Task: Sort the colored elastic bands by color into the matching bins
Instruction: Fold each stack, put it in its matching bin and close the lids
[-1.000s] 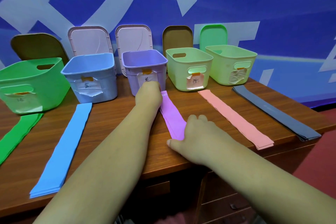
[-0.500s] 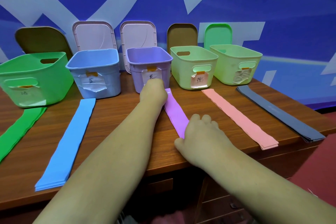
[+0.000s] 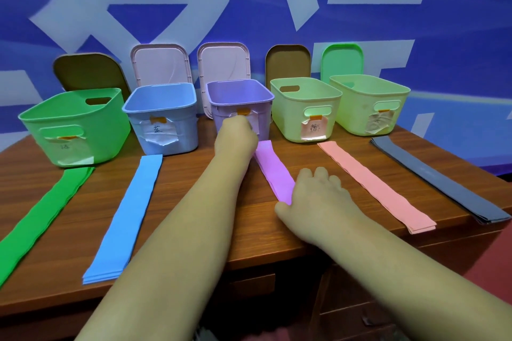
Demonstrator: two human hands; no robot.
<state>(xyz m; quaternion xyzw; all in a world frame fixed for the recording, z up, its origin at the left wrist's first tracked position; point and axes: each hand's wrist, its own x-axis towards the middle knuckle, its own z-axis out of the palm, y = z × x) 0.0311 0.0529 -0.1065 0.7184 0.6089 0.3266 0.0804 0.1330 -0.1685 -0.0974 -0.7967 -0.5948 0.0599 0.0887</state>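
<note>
Purple was the colour in hand: the purple band (image 3: 273, 171) lay flat on the wooden table (image 3: 180, 169), its long axis running from the foot of the purple bin (image 3: 241, 97) back toward me, slanting slightly to my right. My left hand (image 3: 235, 137) sat at the far end, just before the bin, knuckles up, fingers hidden beneath, so I could not tell whether it gripped anything. My right hand (image 3: 321, 199) covered the near end, fingers bent over it, thumb at its corner, seemingly pinching it. The bin stood straight beyond the far end, nearest my left hand, so I judged the lift should go forward along the band's own line.
</note>
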